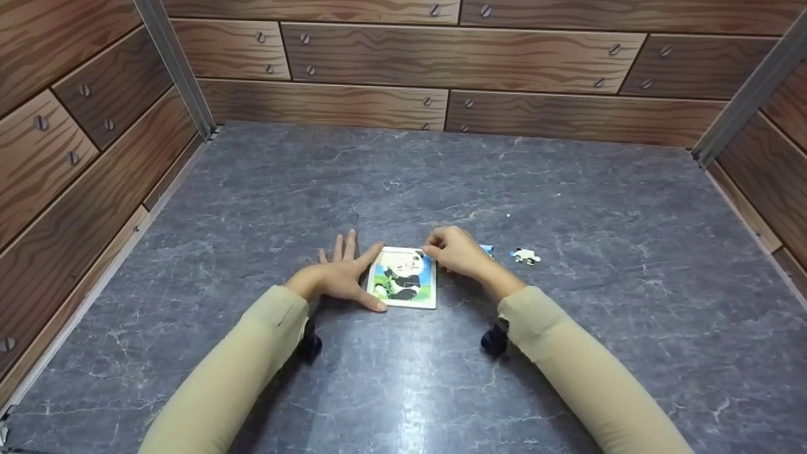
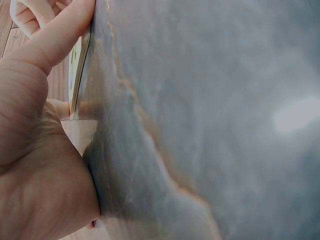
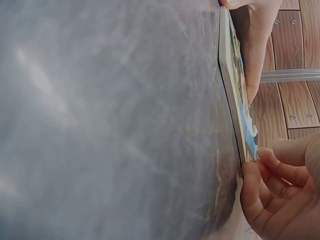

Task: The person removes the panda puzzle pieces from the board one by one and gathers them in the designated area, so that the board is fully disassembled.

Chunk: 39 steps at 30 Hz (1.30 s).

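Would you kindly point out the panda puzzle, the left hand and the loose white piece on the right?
Panda puzzle (image 1: pixel 404 279): head view, on its picture's middle.
Left hand (image 1: pixel 342 278): head view, on the hand's back.
Loose white piece (image 1: pixel 524 255): head view, on its white middle.

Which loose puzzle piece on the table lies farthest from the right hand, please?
The mostly white piece, in full view; the blue piece is close beside the right hand, partly hidden by it.

Your right hand (image 3: pixel 280 187) pinches a blue piece (image 3: pixel 251 141) over the puzzle board (image 3: pixel 231 87) (nearly edge-on here); your left hand (image 3: pixel 257 47) touches its far end.
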Tool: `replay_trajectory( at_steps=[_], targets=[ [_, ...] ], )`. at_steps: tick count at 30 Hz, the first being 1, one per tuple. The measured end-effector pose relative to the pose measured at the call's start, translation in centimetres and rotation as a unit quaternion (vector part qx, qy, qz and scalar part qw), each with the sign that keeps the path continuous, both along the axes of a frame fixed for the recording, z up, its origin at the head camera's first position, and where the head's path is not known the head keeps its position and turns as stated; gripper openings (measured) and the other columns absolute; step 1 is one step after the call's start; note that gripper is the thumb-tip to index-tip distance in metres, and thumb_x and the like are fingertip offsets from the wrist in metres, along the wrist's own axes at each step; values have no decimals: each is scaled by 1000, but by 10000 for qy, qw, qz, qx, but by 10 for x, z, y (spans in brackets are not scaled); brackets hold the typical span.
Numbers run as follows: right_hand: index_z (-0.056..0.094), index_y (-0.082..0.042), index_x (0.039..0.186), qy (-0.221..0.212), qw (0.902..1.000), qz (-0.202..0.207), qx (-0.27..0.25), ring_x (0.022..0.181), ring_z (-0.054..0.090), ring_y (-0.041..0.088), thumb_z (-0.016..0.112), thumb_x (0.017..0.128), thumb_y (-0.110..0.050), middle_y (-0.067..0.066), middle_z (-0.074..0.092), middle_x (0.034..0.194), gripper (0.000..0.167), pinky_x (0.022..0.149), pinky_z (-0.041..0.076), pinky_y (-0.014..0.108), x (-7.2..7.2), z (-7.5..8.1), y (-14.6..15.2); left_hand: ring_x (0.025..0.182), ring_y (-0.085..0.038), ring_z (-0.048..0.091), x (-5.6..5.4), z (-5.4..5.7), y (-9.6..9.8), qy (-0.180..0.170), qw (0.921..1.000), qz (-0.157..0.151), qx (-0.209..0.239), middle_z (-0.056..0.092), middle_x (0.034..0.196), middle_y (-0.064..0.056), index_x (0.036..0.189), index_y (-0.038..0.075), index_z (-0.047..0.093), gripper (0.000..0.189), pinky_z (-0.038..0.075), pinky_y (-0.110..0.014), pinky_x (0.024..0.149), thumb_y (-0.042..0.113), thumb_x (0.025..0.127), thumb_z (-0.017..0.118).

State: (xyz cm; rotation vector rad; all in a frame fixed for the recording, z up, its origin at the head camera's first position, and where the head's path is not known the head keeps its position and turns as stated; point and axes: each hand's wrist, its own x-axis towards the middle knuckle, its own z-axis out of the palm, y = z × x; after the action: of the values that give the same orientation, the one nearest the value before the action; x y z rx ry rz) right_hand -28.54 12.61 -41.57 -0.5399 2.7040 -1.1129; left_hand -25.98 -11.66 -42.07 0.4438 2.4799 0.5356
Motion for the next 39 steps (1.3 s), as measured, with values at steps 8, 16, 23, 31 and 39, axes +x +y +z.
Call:
replay_trajectory(
  at_steps=[8,16,23,31,39],
  targets=[
    [63,1,90,256,9993,-59,-278,57,52,11,64,85,-3,7,61,79,6,50,47,26,0,-1,0,129,-33,-34,0,-1,2,52,10000,-61,-32,-35,144,-16,149,35,-6,120,-17,-63,99,68,62,71],
    [68,-1,87,474,9984,171,-252,66,53,14,65,83,-4,6,62,78,6,60,45,26,3,-1,2,130,-34,-33,1,-1,3,96,9999,-64,-15,-34,145,-16,149,35,-6,120,-16,-64,98,67,63,71],
    [66,0,86,481,9975,265,-448,63,52,15,66,83,-4,6,61,75,5,56,45,25,9,2,6,130,-35,-32,0,0,3,97,9999,-74,-57,-33,145,-17,149,34,-5,120,-16,-64,98,68,62,71],
    [66,0,90,294,9975,182,-610,58,52,12,65,86,-5,6,61,77,7,53,46,24,12,4,11,130,-34,-33,-1,0,1,81,10000,-40,8,-33,145,-16,149,35,-5,121,-17,-64,98,69,61,71],
    [66,1,90,50,9963,-47,-857,60,54,18,64,86,-4,7,61,79,7,50,45,24,13,8,26,130,-34,-33,1,-1,-2,103,9999,-99,43,-35,145,-16,149,35,-6,121,-17,-63,98,69,61,70]
  ],
)
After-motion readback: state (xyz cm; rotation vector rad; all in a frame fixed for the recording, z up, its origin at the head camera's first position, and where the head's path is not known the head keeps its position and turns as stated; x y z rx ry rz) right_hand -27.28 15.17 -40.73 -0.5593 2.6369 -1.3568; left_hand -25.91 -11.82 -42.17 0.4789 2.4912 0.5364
